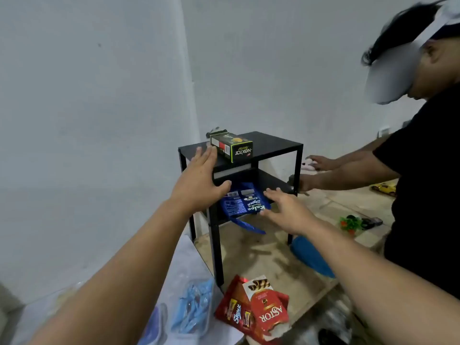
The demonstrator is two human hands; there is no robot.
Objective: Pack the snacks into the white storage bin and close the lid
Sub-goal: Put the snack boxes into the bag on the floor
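Both hands reach for the black shelf unit (273, 145), fingers spread, gripping nothing: left hand (199, 180) at its front edge, right hand (286, 210) beside the blue snack packet (245, 204) overhanging its lower shelf. A clumsy nudge could tip that packet off, or knock the Nextar box (231, 147) off the top.

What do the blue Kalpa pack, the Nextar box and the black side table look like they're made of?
Blue Kalpa pack: looks like glossy plastic film; it creases and droops limply over the lower shelf edge.
Nextar box: probably printed cardboard, with sharp straight edges, flat faces and a slight sheen.
Black side table: likely painted metal, matte, with thin square legs and thin flat shelves; coated wood can't be ruled out.
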